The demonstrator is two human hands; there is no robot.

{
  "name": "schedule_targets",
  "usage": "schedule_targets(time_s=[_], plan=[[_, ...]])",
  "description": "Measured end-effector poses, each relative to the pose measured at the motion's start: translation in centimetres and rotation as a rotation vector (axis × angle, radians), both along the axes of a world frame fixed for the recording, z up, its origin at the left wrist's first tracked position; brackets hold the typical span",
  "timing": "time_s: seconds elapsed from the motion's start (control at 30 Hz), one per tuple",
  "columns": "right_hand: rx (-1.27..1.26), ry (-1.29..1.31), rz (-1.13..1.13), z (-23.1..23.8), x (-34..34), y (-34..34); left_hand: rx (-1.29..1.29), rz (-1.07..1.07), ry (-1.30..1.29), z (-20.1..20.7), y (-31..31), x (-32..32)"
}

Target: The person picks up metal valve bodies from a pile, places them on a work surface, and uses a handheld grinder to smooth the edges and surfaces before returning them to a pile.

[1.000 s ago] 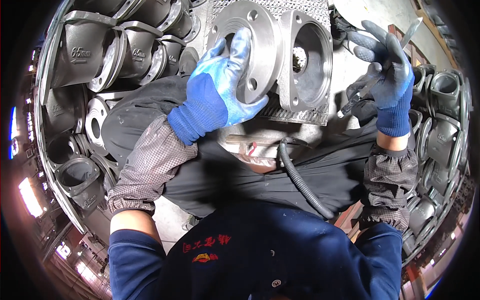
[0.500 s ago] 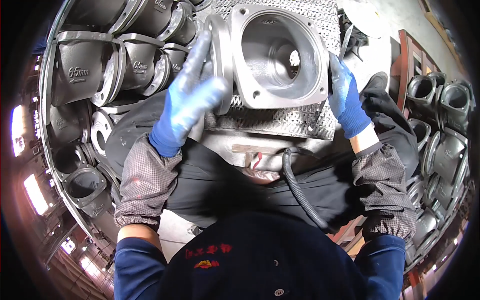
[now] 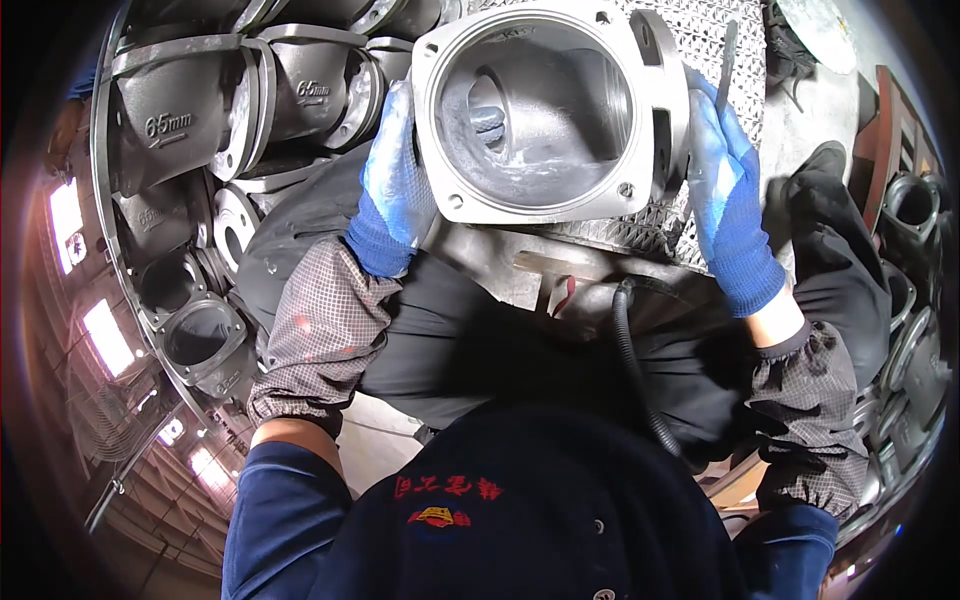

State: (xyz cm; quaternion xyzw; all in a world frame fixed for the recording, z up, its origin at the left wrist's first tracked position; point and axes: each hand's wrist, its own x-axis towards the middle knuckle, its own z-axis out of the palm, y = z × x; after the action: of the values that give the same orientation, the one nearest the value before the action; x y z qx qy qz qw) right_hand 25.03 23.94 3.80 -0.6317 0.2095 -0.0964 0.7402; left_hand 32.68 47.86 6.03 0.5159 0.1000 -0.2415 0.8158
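A grey cast-metal valve body (image 3: 537, 211) with a square, four-holed flange faces up between my hands, over a textured metal work surface (image 3: 730, 150). Its round side flange (image 3: 668, 110) is on the right. My left hand (image 3: 397, 180), in a blue glove, grips the casting's left side. What look like its fingertips show through the inner port, and the rest of those fingers are hidden. Against the side flange lies my right hand (image 3: 722, 180), also gloved in blue, its fingers pointing away from me. Both hands hold the casting.
Similar grey castings (image 3: 170, 110) are stacked at the left, and more castings (image 3: 912, 205) stand at the right. A ribbed black hose (image 3: 630, 350) runs between my legs. Beyond my right hand, a thin dark bar (image 3: 728, 65) sticks up near a pale round disc (image 3: 818, 32).
The casting has been turned, so its side flange has gone from the left to the right. My left hand, formerly spread beside that flange, now grips the casting's left side.
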Motion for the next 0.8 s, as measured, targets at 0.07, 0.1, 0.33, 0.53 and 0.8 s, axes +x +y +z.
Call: schedule_targets(time_s=[0.07,0.1,0.33,0.53,0.8], plan=[[0.014,-0.007,-0.023,0.4,0.0,0.2,-0.038,0.049,0.119,-0.3,0.3,0.0],[-0.022,0.079,0.014,0.9,0.0,0.0,-0.009,0.056,0.098,0.0,-0.1,-0.1],[0.033,0.023,0.021,-0.9,0.4,0.8,0.051,0.074,0.105,0.3,-1.0,-0.4],[-0.177,-0.001,-0.015,-1.8,2.0,-0.6,0.141,0.037,0.045,-0.1,-1.3,1.6],[-0.620,-0.124,0.061,-1.8,2.6,-1.7,0.245,-0.046,-0.116,0.9,-1.7,1.3]])
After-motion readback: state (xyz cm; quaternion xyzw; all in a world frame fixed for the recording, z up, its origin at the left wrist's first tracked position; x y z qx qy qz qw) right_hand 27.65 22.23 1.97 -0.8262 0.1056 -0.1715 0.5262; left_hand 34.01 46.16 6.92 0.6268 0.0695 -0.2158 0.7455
